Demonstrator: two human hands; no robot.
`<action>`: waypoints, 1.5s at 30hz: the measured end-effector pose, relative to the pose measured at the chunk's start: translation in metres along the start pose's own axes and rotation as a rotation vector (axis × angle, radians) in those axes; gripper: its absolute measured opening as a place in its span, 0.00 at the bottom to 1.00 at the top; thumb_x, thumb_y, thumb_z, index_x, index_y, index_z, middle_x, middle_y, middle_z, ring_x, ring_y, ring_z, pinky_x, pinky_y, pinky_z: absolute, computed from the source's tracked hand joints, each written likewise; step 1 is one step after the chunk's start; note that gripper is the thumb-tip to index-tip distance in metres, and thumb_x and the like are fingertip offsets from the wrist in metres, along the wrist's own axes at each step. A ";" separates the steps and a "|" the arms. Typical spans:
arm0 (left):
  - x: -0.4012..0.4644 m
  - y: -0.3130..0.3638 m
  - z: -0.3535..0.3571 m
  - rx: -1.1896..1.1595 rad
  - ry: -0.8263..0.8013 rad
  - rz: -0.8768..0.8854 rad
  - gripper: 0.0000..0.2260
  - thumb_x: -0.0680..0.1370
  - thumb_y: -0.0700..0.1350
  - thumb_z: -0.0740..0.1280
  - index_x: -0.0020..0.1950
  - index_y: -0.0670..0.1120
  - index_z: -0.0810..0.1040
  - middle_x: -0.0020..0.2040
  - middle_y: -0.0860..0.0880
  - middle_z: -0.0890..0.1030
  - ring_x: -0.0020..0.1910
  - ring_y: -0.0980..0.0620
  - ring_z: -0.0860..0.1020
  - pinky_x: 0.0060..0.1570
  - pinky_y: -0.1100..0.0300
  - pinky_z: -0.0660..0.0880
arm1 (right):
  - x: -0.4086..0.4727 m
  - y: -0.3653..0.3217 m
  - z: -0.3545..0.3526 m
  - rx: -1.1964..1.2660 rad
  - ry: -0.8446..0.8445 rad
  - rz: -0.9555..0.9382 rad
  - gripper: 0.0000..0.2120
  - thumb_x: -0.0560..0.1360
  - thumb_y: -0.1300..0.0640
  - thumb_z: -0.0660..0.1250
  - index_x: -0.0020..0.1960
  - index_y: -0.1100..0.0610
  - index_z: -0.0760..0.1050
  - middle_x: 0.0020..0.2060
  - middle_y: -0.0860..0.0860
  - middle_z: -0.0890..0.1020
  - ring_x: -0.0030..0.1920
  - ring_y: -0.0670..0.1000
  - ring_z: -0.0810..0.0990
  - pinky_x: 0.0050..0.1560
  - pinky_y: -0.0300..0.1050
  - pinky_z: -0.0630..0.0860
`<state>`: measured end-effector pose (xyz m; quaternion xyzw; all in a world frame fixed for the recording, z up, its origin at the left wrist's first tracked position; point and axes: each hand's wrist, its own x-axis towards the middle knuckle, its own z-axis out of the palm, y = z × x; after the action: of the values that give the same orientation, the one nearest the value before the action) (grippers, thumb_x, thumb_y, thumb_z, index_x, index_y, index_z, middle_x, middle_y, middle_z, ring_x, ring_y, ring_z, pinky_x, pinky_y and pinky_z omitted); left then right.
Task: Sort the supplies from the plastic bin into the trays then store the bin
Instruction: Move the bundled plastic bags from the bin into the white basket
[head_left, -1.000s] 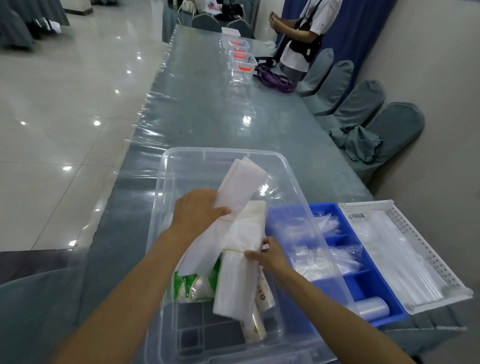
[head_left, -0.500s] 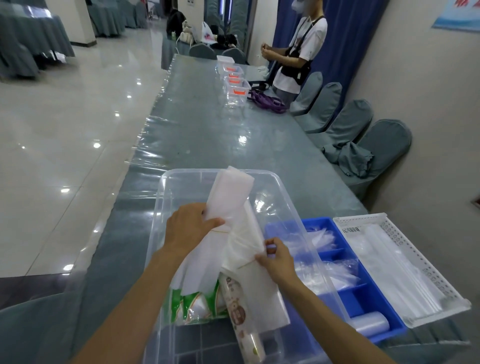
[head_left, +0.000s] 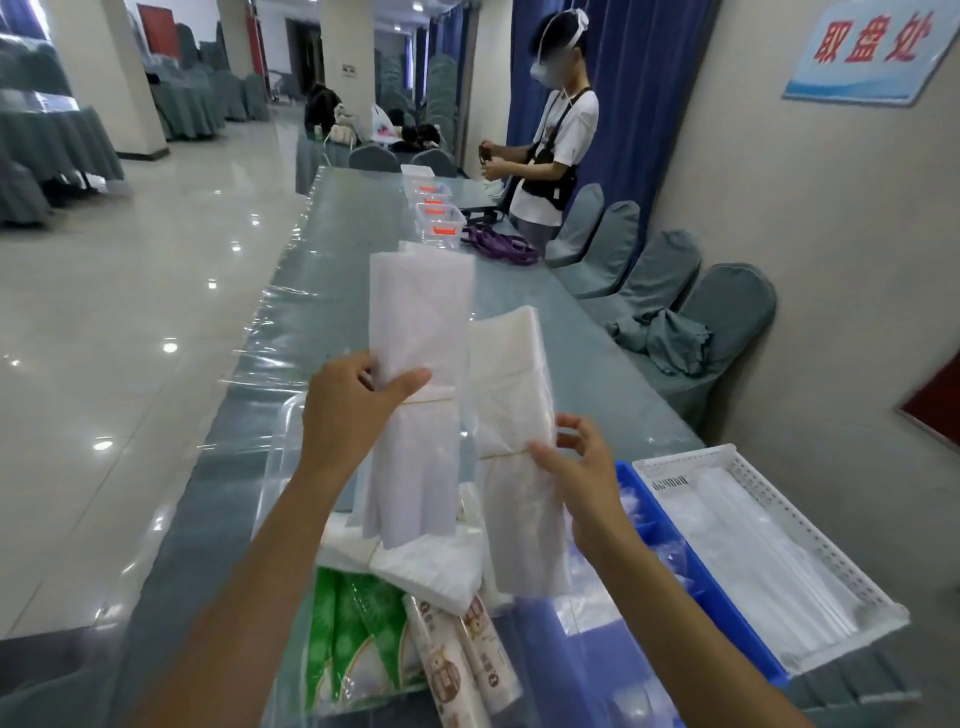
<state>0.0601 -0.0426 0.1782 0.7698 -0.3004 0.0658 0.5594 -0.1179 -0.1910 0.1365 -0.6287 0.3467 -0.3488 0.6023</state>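
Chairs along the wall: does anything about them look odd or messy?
Yes. The nearest chair has a loose grey cover crumpled in a heap on its seat, while the other chairs in the row wear theirs smoothly fitted.

two bag bundles (head_left: 418, 358), two trays (head_left: 769, 540), four chairs (head_left: 727, 322)

A single head-worn wide-angle camera looks forward and slightly down along a long table (head_left: 332, 291), both hands close at six o'clock, another person (head_left: 556, 150) far at one o'clock.
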 end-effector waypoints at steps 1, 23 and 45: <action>0.002 0.008 0.002 -0.024 0.010 0.014 0.27 0.65 0.58 0.77 0.28 0.42 0.64 0.26 0.47 0.63 0.28 0.49 0.60 0.30 0.57 0.60 | 0.002 -0.008 -0.004 0.030 0.009 -0.005 0.14 0.71 0.64 0.72 0.53 0.53 0.74 0.47 0.54 0.80 0.41 0.52 0.79 0.38 0.43 0.77; -0.087 0.193 0.178 -0.356 -0.055 0.145 0.22 0.65 0.57 0.76 0.32 0.39 0.72 0.27 0.50 0.71 0.28 0.54 0.66 0.30 0.57 0.65 | -0.004 -0.060 -0.290 0.129 0.217 -0.259 0.14 0.72 0.67 0.72 0.51 0.51 0.76 0.47 0.54 0.81 0.45 0.52 0.79 0.50 0.54 0.78; -0.155 0.158 0.372 -0.185 -0.290 -0.073 0.28 0.64 0.62 0.75 0.36 0.36 0.74 0.33 0.36 0.77 0.31 0.50 0.68 0.32 0.55 0.67 | 0.044 0.044 -0.441 0.064 0.323 0.008 0.12 0.74 0.61 0.71 0.55 0.52 0.74 0.55 0.51 0.78 0.53 0.54 0.79 0.50 0.51 0.80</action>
<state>-0.2376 -0.3483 0.1040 0.7270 -0.3544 -0.0944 0.5805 -0.4737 -0.4578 0.1068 -0.5434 0.4304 -0.4538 0.5599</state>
